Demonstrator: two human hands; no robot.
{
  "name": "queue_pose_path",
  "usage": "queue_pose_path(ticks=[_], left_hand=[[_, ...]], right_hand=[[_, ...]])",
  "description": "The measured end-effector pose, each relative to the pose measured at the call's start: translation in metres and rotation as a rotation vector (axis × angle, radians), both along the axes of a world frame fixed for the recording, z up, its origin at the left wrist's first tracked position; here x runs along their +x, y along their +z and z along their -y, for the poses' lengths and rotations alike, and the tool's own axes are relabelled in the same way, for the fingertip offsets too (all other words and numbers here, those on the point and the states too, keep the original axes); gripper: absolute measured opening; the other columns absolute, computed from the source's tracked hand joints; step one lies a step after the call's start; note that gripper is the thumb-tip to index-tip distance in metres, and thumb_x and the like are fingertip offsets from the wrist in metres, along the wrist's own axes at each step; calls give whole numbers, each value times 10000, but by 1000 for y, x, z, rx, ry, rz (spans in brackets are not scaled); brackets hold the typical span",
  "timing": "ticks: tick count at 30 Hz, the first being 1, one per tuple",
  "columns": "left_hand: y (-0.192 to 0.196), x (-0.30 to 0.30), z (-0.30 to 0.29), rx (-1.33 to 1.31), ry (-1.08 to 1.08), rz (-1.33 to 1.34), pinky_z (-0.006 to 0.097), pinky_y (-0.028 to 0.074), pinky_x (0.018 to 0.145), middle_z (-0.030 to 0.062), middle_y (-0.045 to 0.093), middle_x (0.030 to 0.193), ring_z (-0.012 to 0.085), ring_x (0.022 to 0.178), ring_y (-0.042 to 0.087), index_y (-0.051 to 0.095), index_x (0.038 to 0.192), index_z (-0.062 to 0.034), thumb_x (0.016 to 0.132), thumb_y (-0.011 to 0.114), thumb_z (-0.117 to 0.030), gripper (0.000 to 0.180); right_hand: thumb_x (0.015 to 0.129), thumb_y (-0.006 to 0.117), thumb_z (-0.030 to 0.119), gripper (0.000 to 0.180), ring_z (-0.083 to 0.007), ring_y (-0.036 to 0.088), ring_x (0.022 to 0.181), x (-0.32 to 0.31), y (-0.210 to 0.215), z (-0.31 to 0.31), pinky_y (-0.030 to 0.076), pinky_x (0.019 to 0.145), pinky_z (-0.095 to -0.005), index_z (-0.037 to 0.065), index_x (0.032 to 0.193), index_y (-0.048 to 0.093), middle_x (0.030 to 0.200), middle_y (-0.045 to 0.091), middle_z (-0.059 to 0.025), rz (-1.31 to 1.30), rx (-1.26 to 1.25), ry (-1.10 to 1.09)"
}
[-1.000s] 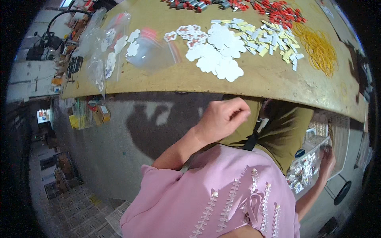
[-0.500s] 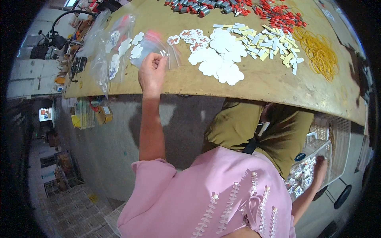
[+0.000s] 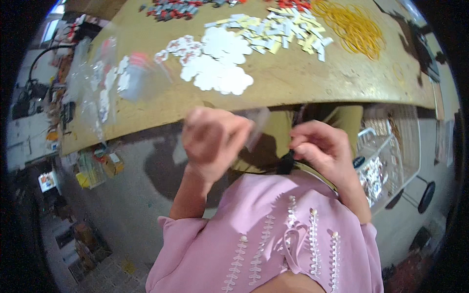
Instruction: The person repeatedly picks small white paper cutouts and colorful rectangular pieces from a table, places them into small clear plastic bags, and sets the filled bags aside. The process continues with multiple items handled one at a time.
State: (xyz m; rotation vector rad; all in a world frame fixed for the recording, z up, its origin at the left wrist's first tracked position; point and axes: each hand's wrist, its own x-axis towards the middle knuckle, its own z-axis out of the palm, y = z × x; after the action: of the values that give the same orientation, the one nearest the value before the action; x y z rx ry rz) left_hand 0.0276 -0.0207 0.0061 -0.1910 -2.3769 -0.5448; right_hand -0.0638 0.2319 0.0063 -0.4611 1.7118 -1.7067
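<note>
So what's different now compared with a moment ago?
The left hand has come back from the clear bags on the table to the front of the body, holding a clear plastic bag. The right hand has come up from the wire basket at the side to meet it. The white cut-outs and yellow rubber bands lie as before.

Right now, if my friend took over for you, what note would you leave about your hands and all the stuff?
Left hand: closed on a clear plastic bag, held in front of the body.
Right hand: pinching the bag's other edge.
On the wooden table: white cutouts, yellow rubber bands, more clear bags at the left.
Done: one bag picked up.
Left: nothing shows inside it yet.
</note>
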Motion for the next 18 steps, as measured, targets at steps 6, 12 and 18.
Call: queue_pose_path(ticks=[6,12,18], left_hand=[[-5,-14,-39,82,-206,115,392,467,708,21,662,858,252,772,617,708,917,-112,747,897,-36,266],[-23,-24,-44,182,-338,178,399,476,745,29,621,866,257,798,602,649,911,-110,781,872,-106,258],[-27,-33,-44,374,-405,297,378,527,720,49,664,908,252,803,640,682,952,-79,843,845,-72,196]], right_hand=[[1051,700,86,117,-58,679,793,-6,-3,-5,565,698,-221,-27,1074,720,947,769,-43,277,-53,69],[1071,668,96,127,-60,680,759,-5,-8,-14,558,660,-223,-6,1017,720,933,762,-38,315,9,66],[1050,716,109,122,-35,643,687,-6,-21,-23,513,591,-206,37,952,707,849,736,-6,384,-90,68]])
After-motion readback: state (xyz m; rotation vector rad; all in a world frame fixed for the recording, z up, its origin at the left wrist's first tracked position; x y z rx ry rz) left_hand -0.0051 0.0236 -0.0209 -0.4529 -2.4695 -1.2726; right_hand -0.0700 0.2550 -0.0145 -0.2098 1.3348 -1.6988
